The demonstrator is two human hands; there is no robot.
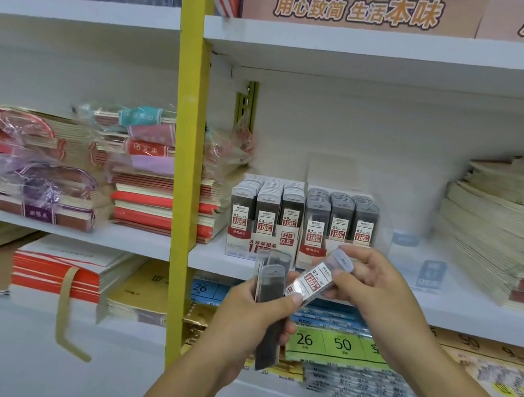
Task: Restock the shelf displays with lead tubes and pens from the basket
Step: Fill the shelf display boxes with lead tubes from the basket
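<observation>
Stock in hand: a bundle of lead tubes (269,289) stands roughly upright in the left hand (245,330). Fingers are curled round the bundle and the thumb is pressed across its front. The tubes are slim, flat-sided clear cases with dark contents and pale grey caps. Their tops rise above the fingers, and one lower end shows below them.

The right hand (374,286) pinches a single lead tube (314,280) between thumb and forefinger near its capped end; the remaining fingers are curled beneath. This tube lies tilted, cap up and to the right. Its lower end touches the tip of the left thumb. Its white label reads "0.7" over a red panel marked "100".

Beyond both sets of fingertips, on the white shelf (404,291), two displays stand side by side. The 0.5 display box (286,239), marked "HB 0.5", holds three rows of upright tubes. The 0.7 display box (314,250) holds three rows with darker caps.

Left of the left hand's fingers rises a yellow post (186,137). Notebook stacks (164,195) lie on the shelf further left, and more at far right.
</observation>
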